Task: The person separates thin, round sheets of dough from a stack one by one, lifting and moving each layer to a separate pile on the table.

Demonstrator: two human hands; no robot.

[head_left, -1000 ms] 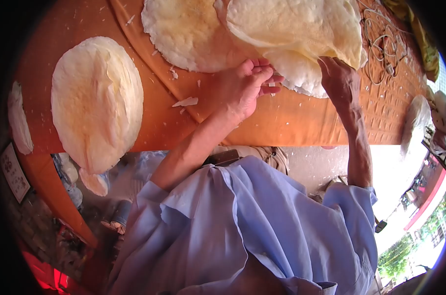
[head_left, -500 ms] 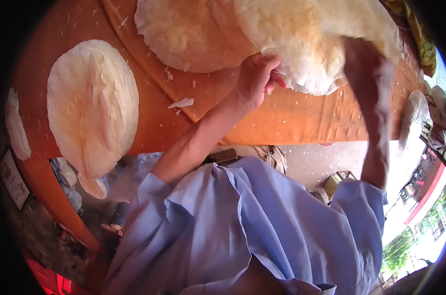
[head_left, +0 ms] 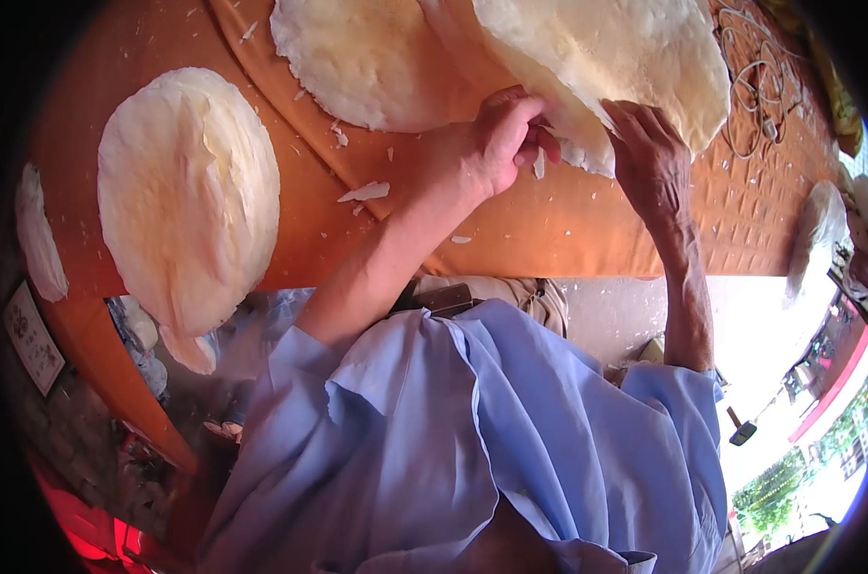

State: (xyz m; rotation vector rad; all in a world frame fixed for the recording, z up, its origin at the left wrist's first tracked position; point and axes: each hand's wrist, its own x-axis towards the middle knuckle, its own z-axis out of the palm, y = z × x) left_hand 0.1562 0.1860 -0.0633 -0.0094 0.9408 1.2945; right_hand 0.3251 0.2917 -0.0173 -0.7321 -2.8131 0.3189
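Hands grip thin flatbread at counter edge

Fingers of the left hand [head_left: 496, 143] pinch the near rim of a pale, flaky flatbread [head_left: 625, 57], while the right hand [head_left: 649, 153] clasps the same rim just beside it. The flatbread lies on the orange counter [head_left: 549, 230], overlapping a second flatbread [head_left: 367, 57]. A third flatbread [head_left: 190, 196] lies well apart, overhanging the counter edge.

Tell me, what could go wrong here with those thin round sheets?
The lifted sheet looks brittle: both hands, left hand and right hand, pinch its near edge, and a fragment already hangs there, so more may flake off. The stack at the table's left overhangs the orange cloth and could slide off. Loose flakes may scatter.
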